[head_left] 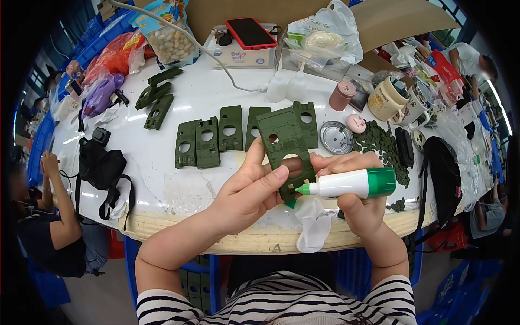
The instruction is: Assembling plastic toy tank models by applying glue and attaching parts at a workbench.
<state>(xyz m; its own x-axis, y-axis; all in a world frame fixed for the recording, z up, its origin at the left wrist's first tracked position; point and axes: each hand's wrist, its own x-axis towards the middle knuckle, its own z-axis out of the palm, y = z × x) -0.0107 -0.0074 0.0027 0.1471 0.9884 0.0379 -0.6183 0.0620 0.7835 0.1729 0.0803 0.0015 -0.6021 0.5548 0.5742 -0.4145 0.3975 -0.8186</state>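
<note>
My left hand (246, 192) grips a dark green plastic model vehicle hull (277, 130), tilted up above the table, with the thumb near its large round hole. My right hand (364, 216) is closed around a white glue bottle (344, 184) with a green base. The bottle lies nearly level, and its green nozzle tip is at the lower end of the hull; whether it touches cannot be made out. Behind the held piece, several similar green hulls (207, 143) stand in a row on the table. A crumpled white tissue (314, 225) hangs at the table's front edge.
Small green parts (379, 143) lie heaped at right, beside a round metal lid (336, 137) and a pink container (343, 95). Mugs (387, 100) stand further right. A black pouch (100, 162) sits at left. Behind are a red-cased phone (251, 33) and a white cable (216, 60).
</note>
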